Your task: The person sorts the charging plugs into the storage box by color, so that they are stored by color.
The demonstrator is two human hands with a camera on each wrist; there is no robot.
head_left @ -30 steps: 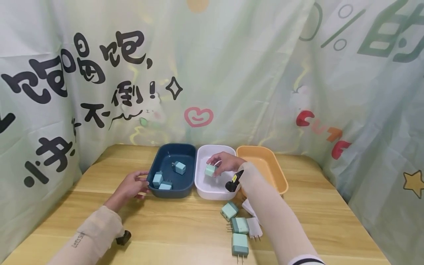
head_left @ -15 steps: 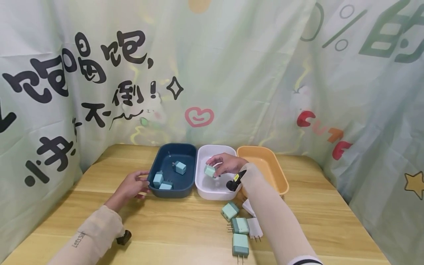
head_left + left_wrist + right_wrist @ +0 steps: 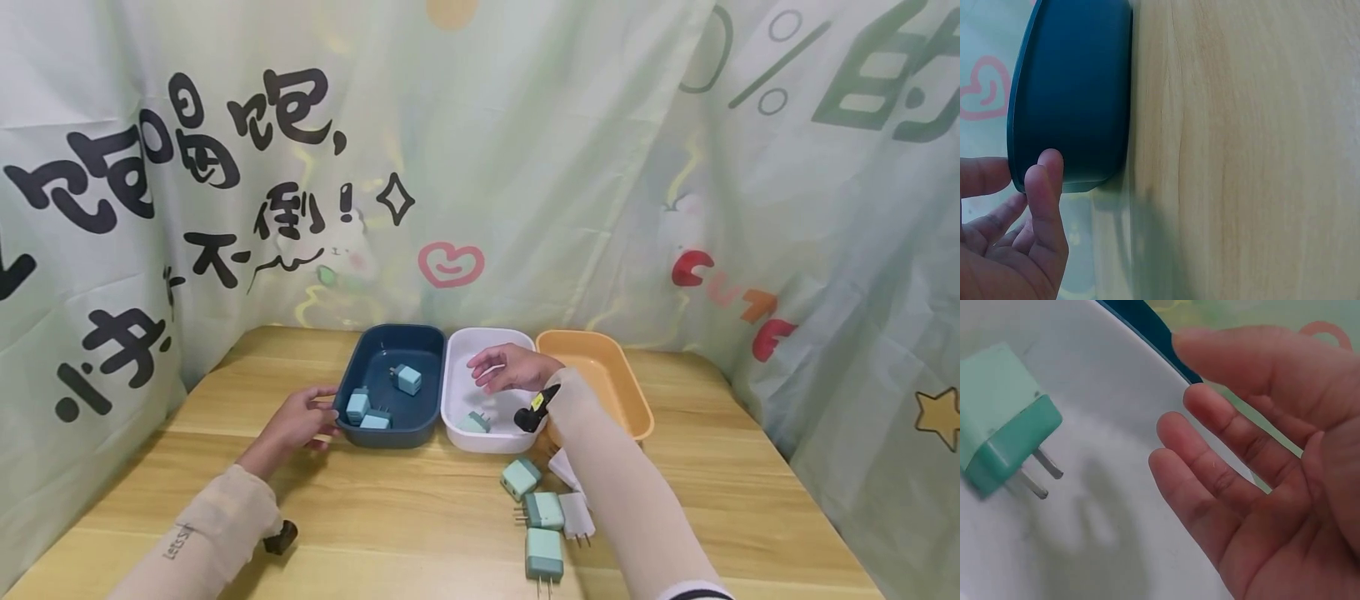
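Above the white tray [image 3: 489, 440], my right hand [image 3: 513, 369] hangs with fingers parted and nothing between them. A pale green plug charger [image 3: 1013, 419] lies in that tray with its two prongs showing, apart from the fingertips in the right wrist view. My left hand [image 3: 300, 417] is at the left side of the dark blue tray [image 3: 405, 437], its fingertips touching the rim and outer wall in the left wrist view. Inside the blue tray are light blue plug chargers: one [image 3: 407, 380] in the middle, others [image 3: 357, 405] at the near left corner.
A yellow-orange tray [image 3: 637, 417] adjoins the white one, partly behind the right forearm. On the wooden table [image 3: 420, 525] in front lie several green chargers [image 3: 543, 553] and white chargers [image 3: 577, 515], partly beside the right sleeve. A printed curtain [image 3: 540, 167] hangs behind.
My right hand has let go of the pale green charger, which has dropped to the near part of the white tray. The left hand and the trays look unchanged.
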